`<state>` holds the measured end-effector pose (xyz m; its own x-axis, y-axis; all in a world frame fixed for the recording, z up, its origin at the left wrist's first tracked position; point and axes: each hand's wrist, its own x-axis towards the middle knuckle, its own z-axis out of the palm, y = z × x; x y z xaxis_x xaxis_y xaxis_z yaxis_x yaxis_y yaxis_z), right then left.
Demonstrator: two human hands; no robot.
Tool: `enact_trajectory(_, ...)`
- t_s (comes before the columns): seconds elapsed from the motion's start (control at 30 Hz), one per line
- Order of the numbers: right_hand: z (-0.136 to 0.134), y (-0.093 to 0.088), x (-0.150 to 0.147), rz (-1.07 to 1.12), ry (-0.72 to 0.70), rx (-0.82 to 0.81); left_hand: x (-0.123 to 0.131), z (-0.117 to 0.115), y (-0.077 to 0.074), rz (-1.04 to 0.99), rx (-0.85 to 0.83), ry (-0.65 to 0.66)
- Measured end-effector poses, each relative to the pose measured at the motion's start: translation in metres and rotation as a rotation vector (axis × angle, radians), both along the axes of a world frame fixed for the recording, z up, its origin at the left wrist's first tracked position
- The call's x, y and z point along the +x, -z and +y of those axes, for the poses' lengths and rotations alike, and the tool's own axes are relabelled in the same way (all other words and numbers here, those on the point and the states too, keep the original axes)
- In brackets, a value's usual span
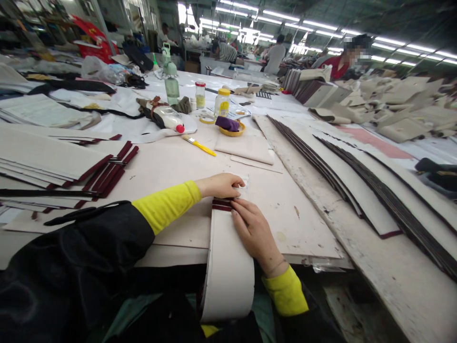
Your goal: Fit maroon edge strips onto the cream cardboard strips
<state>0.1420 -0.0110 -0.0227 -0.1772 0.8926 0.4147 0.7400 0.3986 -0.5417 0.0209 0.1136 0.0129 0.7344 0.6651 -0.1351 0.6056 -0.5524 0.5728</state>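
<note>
A long off-white strip of material (230,267) with a dark red banded end (222,205) lies on the board in front of me. Its near part curves down over the table edge toward my lap. My left hand (223,185) is at the far end of the strip, fingers curled and closed on the dark red band. From the right, my right hand (254,227) holds the same end, with its fingers together along the band and its thumb on the white surface. The undersides of both hands' fingertips are hidden.
Stacked white strips with dark red ends (85,166) lie at left, dark-edged stacks (342,171) at right. Beyond my hands are a yellow brush (202,146), a yellow dish (233,131) with purple cloth, a yellow-lidded jar (222,104) and a green bottle (172,88). People work farther back.
</note>
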Motion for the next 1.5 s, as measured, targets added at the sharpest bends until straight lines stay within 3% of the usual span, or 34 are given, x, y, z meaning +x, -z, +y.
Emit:
enact_trajectory(0.33, -0.001, 0.002, 0.000, 0.008, 0.030, 0.029, -0.002, -0.015, 0.007, -0.023, 0.366, 0.117)
enact_trajectory(0.6, -0.002, 0.002, 0.000, 0.050, 0.092, 0.042, -0.007, -0.027, 0.010, 0.029, 0.504, 0.264)
enact_trajectory(0.83, 0.007, 0.007, 0.005, 0.066, 0.245, 0.054, -0.010, -0.033, 0.013, 0.050, 0.535, 0.245)
enact_trajectory(1.0, 0.026, 0.004, 0.007, 0.012, 0.143, 0.025, -0.008, -0.033, 0.016, 0.007, 0.542, 0.210)
enact_trajectory(1.13, 0.033, 0.008, 0.004, -0.072, 0.152, -0.002, -0.012, -0.029, 0.018, -0.040, 0.493, 0.136)
enact_trajectory(1.27, 0.031, 0.009, 0.005, -0.187, 0.115, 0.027, -0.030, -0.019, 0.019, -0.128, 0.391, 0.141)
enact_trajectory(1.5, 0.040, -0.005, 0.003, -0.361, 0.039, -0.035, -0.056, -0.009, 0.026, -0.198, 0.287, 0.113)
